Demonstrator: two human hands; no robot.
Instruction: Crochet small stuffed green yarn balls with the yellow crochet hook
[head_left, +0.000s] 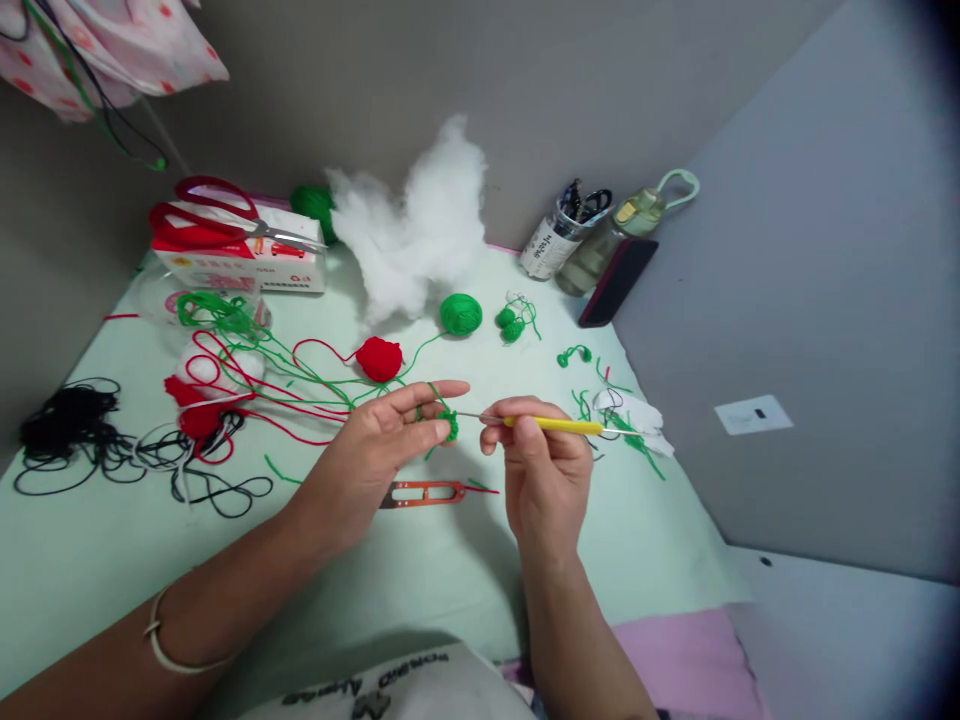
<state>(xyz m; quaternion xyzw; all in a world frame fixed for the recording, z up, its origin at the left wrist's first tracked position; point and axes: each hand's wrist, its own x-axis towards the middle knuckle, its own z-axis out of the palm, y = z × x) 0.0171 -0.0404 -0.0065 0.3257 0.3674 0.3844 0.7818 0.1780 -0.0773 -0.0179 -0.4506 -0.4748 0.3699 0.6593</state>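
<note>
My left hand [390, 430] pinches a small green crochet piece [451, 425] between thumb and fingers, with green yarn looped over the raised index finger. In my right hand [547, 465] is a crochet hook [559, 425] with a yellow handle, held like a pen. The hook's thin metal shaft points left and its tip meets the green piece. Whether a loop sits on the tip is too small to tell. From the left hand, green yarn runs up to a green yarn ball [460, 315]. Below the hands lie orange thread snips [427, 493], partly behind the left hand.
A red yarn ball [379, 359], white stuffing [420, 230] and small green crocheted pieces [511, 324] lie beyond my hands. Tangled black yarn [67, 420] is at left. Red scissors [217, 220] rest on a box [247, 270]. A pen cup [551, 240], bottle [600, 250] and phone [619, 283] stand back right.
</note>
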